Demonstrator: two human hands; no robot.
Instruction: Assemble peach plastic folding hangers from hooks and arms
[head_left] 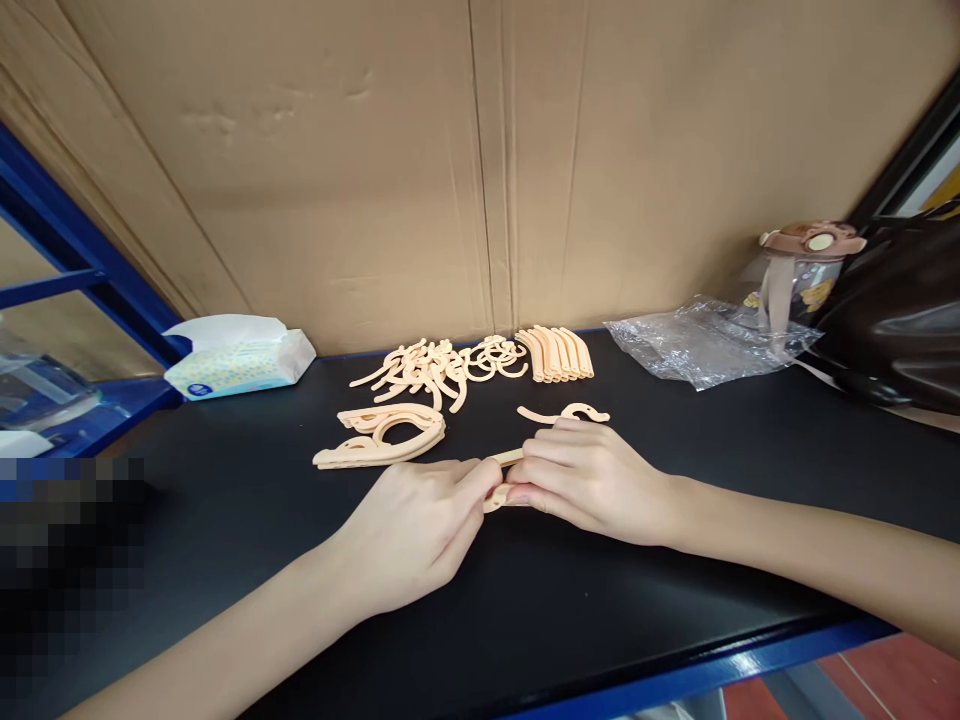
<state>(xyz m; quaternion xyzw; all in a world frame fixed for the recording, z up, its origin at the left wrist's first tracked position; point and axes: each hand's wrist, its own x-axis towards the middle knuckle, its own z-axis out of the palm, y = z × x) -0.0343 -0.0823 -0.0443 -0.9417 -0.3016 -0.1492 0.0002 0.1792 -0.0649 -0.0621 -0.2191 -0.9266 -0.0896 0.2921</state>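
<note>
Both hands meet at the middle of the black table (225, 520), pinching the same small peach plastic piece (504, 478). My left hand (416, 530) grips its left end with closed fingers. My right hand (592, 480) covers its right end, fingers curled over it. Just behind the right hand lies a single curved peach hook part (566, 412). A stack of flat peach hanger parts (382, 438) sits behind the left hand. Further back are a heap of loose hook parts (442, 365) and a neat row of curved strips (559, 353).
A tissue pack (236, 358) lies at the back left. A crumpled clear plastic bag (701, 340), a drinking bottle with a brown lid (802, 275) and a dark bag (900, 320) stand at the back right. Cardboard (480, 160) walls off the rear. A blue edge (750, 665) borders the table front.
</note>
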